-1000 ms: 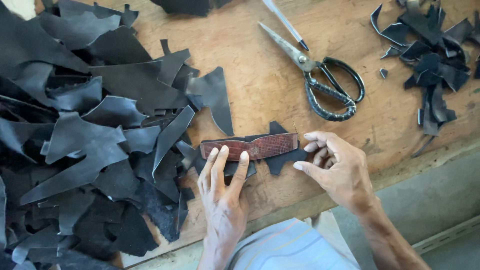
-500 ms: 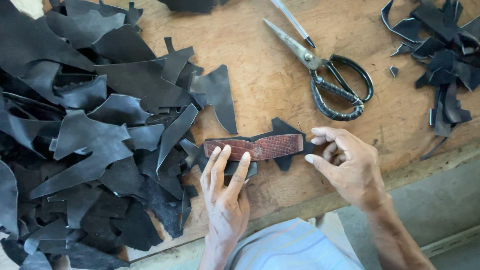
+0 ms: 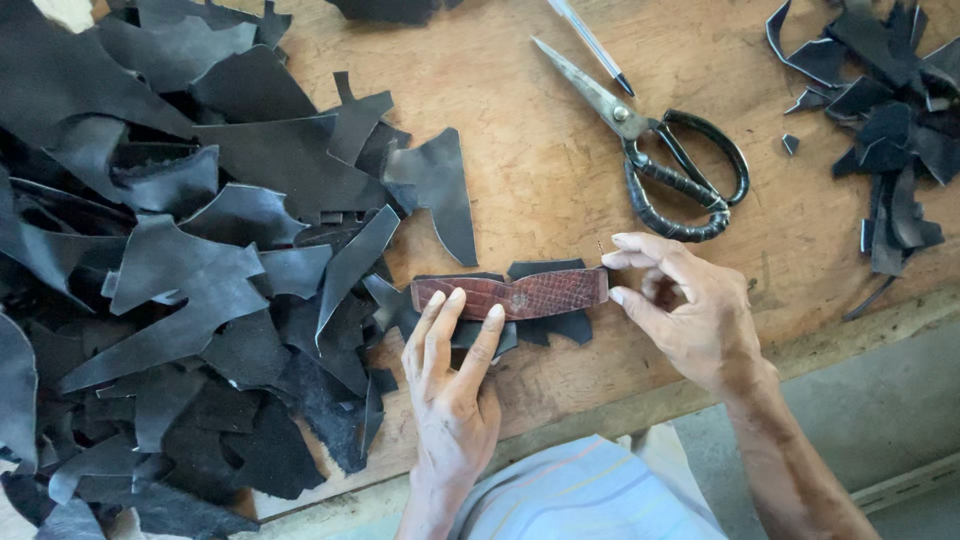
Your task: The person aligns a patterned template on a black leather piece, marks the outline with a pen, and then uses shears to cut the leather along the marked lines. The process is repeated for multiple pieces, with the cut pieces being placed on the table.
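Note:
A narrow brown textured leather strip [image 3: 520, 294] lies flat across a small black leather piece [image 3: 556, 327] on the wooden table [image 3: 520, 170]. My left hand [image 3: 455, 385] presses its straight fingers down on the strip's left part. My right hand [image 3: 685, 305] pinches the strip's right end between thumb and forefinger. Both hands rest near the table's front edge.
A big heap of black leather offcuts [image 3: 190, 270] covers the table's left half. Black-handled scissors [image 3: 660, 165] and a pen [image 3: 592, 45] lie at the back right. More black scraps [image 3: 890, 110] sit far right. A striped cloth [image 3: 590, 495] is below the table edge.
Both hands stay on the brown strip over the black piece. The view has shifted slightly, and the strip sits a little further right over the black piece.

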A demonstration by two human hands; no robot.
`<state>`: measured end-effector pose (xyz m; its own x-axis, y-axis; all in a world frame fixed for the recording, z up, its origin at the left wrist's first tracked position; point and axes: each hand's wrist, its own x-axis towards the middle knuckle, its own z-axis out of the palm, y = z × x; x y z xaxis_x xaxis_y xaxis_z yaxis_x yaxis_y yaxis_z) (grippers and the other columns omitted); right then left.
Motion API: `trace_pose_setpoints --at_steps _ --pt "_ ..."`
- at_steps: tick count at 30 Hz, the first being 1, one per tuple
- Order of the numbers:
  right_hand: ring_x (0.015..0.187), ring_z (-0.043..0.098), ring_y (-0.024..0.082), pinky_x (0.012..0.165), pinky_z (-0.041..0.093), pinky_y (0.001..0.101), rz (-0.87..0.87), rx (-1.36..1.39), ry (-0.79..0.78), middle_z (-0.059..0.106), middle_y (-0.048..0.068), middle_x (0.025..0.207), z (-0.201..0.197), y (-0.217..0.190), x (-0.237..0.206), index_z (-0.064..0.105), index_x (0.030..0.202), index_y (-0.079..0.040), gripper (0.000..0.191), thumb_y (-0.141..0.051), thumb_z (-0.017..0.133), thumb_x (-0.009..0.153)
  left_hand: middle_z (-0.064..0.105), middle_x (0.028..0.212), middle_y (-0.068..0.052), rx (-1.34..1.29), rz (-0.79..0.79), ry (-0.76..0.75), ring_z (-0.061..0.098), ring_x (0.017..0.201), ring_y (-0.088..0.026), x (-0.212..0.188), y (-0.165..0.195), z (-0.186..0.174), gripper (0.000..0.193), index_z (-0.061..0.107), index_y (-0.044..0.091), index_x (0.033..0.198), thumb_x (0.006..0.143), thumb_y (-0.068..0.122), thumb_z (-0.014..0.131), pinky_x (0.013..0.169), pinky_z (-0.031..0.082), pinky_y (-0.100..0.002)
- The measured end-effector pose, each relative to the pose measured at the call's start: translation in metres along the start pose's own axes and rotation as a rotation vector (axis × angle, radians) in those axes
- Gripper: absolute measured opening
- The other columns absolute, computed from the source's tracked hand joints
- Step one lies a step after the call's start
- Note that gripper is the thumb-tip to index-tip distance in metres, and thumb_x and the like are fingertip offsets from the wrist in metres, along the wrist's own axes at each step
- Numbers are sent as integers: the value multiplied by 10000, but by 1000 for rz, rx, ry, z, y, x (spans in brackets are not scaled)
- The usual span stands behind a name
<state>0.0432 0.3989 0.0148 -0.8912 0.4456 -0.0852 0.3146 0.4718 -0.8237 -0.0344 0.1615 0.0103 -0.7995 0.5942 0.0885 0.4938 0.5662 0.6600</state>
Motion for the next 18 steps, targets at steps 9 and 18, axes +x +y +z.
trace_pose_setpoints --at_steps 9,18 --pt "734 521 26 582 472 176 128 122 -12 748 42 1087 0 7 3 617 1332 -31 533 56 763 826 515 1470 -211 -5 8 2 449 1420 -394 1 -3 0 693 710 101 1304 669 -158 606 1157 351 -494" --pt "713 541 18 556 484 171 107 118 -20 750 45 1088 3 9 8 615 1333 -29 537 56 767 824 510 1472 -210 -24 15 2 446 1422 -394 3 -7 0 709 712 113 1300 652 -154 604 1166 347 -500"
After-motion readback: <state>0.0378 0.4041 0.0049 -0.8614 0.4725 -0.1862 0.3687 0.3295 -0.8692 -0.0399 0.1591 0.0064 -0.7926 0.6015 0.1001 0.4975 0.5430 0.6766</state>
